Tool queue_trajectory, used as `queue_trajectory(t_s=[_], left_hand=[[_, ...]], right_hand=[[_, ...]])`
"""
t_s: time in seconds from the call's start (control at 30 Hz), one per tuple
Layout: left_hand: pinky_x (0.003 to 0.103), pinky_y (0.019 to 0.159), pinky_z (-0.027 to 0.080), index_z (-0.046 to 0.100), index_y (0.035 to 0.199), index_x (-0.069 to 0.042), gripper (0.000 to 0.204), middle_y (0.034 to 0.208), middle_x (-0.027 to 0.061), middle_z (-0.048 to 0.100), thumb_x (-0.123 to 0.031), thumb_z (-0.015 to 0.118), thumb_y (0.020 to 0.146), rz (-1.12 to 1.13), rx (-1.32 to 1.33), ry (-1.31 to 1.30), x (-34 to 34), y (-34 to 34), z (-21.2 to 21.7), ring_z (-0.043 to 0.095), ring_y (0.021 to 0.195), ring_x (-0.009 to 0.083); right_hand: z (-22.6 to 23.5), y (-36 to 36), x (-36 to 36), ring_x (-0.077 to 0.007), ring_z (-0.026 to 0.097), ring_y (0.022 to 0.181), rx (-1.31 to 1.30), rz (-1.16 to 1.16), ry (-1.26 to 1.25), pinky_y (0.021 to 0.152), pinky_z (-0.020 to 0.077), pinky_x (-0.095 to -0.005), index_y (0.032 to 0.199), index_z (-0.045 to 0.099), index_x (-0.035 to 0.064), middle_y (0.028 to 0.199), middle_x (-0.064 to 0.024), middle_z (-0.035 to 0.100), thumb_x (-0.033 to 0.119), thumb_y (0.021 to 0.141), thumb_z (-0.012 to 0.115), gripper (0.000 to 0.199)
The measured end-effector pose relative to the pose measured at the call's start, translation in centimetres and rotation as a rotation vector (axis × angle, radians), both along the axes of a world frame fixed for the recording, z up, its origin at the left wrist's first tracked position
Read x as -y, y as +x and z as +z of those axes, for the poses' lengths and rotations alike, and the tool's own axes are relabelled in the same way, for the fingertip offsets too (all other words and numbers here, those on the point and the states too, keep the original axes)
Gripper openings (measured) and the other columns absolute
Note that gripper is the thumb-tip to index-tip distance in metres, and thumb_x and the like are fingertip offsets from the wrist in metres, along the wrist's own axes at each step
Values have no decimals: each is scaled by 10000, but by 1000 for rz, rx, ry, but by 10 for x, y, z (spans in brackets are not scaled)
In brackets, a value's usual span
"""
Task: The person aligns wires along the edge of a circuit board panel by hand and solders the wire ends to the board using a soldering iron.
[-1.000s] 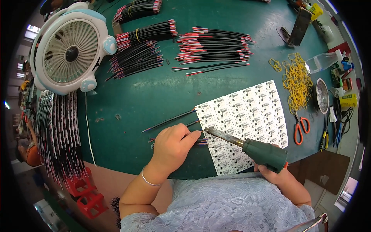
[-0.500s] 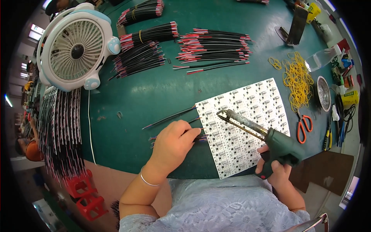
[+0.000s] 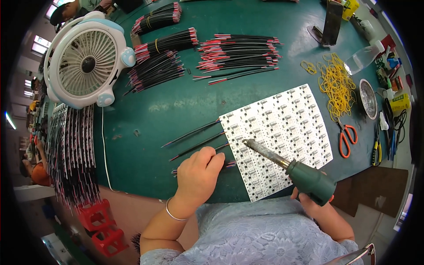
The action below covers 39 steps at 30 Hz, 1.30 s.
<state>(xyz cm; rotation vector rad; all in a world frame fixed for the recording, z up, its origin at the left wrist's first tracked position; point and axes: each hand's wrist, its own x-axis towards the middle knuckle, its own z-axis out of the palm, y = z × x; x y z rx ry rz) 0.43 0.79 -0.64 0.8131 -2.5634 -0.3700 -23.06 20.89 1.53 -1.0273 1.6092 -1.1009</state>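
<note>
your right hand (image 3: 310, 206) is gripping the green soldering gun (image 3: 309, 180), its tip pointing over the white circuit-board panel (image 3: 276, 128) | your left hand (image 3: 197, 176), apart from it, is partly covering black-sleeved wires (image 3: 196, 146); whether it is pinching one, I cannot tell | the panel is lying on the green tabletop (image 3: 154, 108)

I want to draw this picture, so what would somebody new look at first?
Probably the big white fan at the upper left. Next might come the white sheet of little circuits in front of the person, with a green soldering gun in the right hand, its tip over the sheet. The yellow rubber bands tangled at the right stand out too.
</note>
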Motion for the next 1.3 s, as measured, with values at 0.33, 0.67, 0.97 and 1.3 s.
queue_trajectory(t_s=[0.33, 0.67, 0.97, 1.3], left_hand=[[331, 516, 457, 612, 887, -80, 336, 845, 61, 553, -9, 717, 575, -12, 7, -18, -3, -2, 1, 584, 647, 238], [295, 462, 442, 697, 917, -80, 296, 782, 41, 548, -15, 680, 629, -61, -2, -32, -1, -5, 6, 561, 567, 186], [288, 450, 422, 669, 952, -63, 227, 764, 34, 490, -77, 649, 726, -109, -14, -49, 2, -6, 6, 538, 577, 170], [328, 574, 479, 700, 899, -64, 241, 776, 54, 528, -40, 681, 660, -104, 5, -59, 5, -11, 13, 590, 720, 230]], right_hand=[[10, 3, -3, -306, 627, 926, -122, 110, 29, 802, 488, -384, 1008, 659, 41, 1021, -113, 660, 40, 687, 682, 321], [6, 3, 4, -143, 634, 642, -421, 276, -185, 631, 508, -289, 1184, 539, -9, 964, -82, 605, 114, 863, 550, 344], [4, 5, 5, -141, 627, 621, -427, 253, -149, 592, 506, -283, 1163, 545, -20, 951, -92, 591, 80, 854, 527, 325], [9, 3, 10, -139, 622, 607, -365, 256, -234, 588, 497, -284, 1143, 557, -18, 839, -69, 610, 83, 848, 534, 312]])
